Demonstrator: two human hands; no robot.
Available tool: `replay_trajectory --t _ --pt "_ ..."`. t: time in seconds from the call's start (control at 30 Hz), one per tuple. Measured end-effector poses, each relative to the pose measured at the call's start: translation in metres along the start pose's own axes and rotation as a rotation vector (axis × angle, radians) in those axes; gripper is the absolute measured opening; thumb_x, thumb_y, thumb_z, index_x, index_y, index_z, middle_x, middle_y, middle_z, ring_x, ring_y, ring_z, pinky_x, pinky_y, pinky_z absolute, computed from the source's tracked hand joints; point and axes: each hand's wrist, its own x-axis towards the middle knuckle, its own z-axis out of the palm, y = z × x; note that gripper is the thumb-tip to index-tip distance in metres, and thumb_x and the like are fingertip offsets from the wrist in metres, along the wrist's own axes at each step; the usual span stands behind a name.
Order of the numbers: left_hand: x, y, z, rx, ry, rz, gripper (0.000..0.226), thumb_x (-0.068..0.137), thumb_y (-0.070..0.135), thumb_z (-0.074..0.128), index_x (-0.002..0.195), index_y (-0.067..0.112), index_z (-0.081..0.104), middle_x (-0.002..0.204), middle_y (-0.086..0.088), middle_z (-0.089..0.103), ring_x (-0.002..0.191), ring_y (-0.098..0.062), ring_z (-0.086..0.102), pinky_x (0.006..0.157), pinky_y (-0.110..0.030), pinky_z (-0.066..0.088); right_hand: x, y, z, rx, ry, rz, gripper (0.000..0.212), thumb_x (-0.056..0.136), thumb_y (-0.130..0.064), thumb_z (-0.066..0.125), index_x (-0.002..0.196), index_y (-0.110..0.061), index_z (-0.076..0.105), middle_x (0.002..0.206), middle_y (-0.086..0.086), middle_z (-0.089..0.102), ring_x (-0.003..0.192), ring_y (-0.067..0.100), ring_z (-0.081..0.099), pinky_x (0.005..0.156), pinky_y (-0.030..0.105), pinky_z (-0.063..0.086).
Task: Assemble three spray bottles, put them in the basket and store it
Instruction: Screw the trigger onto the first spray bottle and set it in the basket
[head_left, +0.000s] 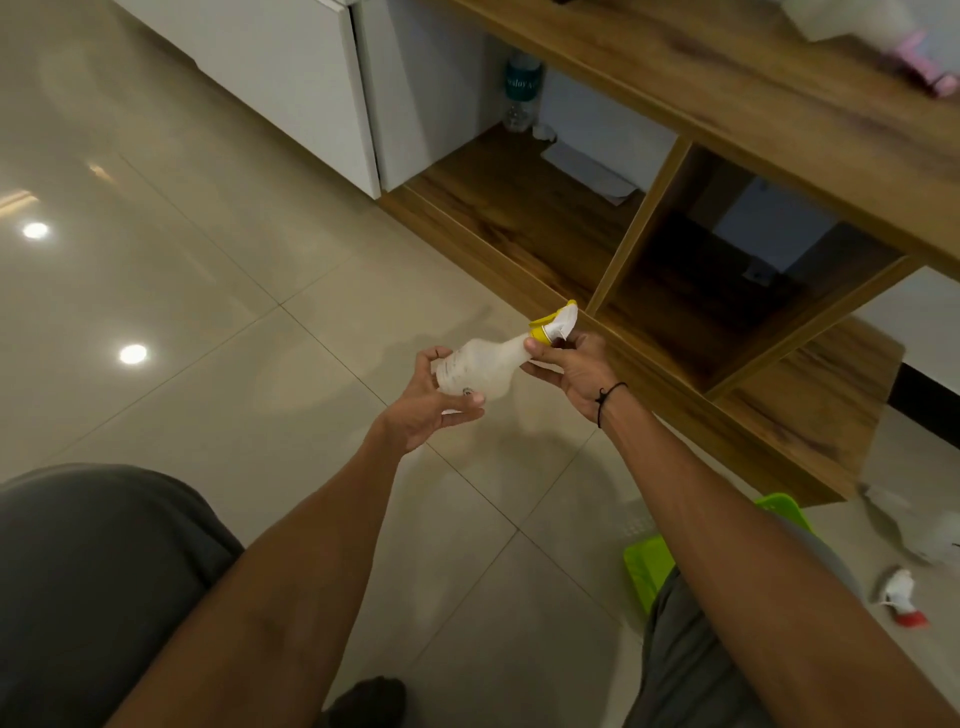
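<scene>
Spray bottle (480, 370) at frame centre is steadied by the left hand (434, 410), its grip closed round the base, while the right hand (569, 366) pinches the yellow trigger head (550, 326), seemingly to screw it on.

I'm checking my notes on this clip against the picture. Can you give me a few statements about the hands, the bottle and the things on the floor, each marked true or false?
1. Both hands hold one translucent spray bottle. True.
2. The trigger head on that bottle has a red collar. False: its collar is yellow, at the right hand.
3. The left hand has its grip on the bottle's base end. True.
4. The green basket sits on the wooden shelf unit. False: it is on the floor, beside the right arm.
5. A loose red-collared trigger head lies on the floor. True.
</scene>
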Motion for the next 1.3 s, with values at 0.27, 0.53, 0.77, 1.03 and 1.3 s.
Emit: replay_trajectory --t 0.27,0.53,0.77,1.03,1.3 --pt "0.007 0.01 0.013 -0.176 -0.018 -0.248 0.083 0.094 0.083 0.042 0.144 0.02 0.061 0.138 -0.02 0.069 0.122 -0.039 0.072 0.097 -0.048 0.064 -0.002 0.003 -0.006 -0.017 0.033 -0.05 0.039 0.084 0.005 0.081 0.121 -0.002 0.07 0.113 0.016 0.075 0.106 0.03 0.076 0.09 0.044 0.065" --pt "0.013 0.0 0.007 -0.216 -0.11 -0.135 0.049 0.098 0.016 0.074 0.141 0.024 0.052 0.146 -0.013 0.058 0.117 -0.035 0.073 0.095 -0.042 0.064 -0.01 -0.008 -0.024 0.077 0.008 -0.022 0.032 0.088 0.01 0.074 0.115 -0.008 0.071 0.108 0.012 0.077 0.109 0.03 0.076 0.087 0.041 0.065" --pt "0.016 0.01 0.011 -0.268 -0.05 -0.255 0.08 0.09 0.071 0.065 0.146 0.015 0.059 0.147 -0.019 0.062 0.125 -0.044 0.068 0.09 -0.057 0.063 -0.012 -0.01 -0.021 0.065 0.01 -0.013 0.029 0.087 0.007 0.078 0.111 -0.006 0.071 0.113 0.014 0.075 0.103 0.025 0.079 0.088 0.043 0.065" --pt "0.023 0.001 0.009 -0.191 -0.112 -0.095 0.061 0.09 0.02 0.084 0.146 0.027 0.061 0.156 -0.016 0.051 0.132 -0.043 0.064 0.098 -0.058 0.06 -0.014 -0.012 -0.036 0.072 0.09 0.013 0.024 0.085 0.002 0.081 0.106 -0.006 0.073 0.106 0.009 0.079 0.105 0.027 0.078 0.085 0.041 0.065" --pt "0.029 -0.008 0.024 -0.089 -0.175 -0.222 0.075 0.083 0.047 0.087 0.146 0.023 0.053 0.149 -0.021 0.057 0.118 -0.041 0.073 0.084 -0.034 0.067 -0.022 -0.016 -0.047 0.051 0.129 0.033 0.029 0.084 -0.004 0.085 0.11 -0.003 0.073 0.113 0.013 0.078 0.107 0.028 0.078 0.082 0.043 0.066"
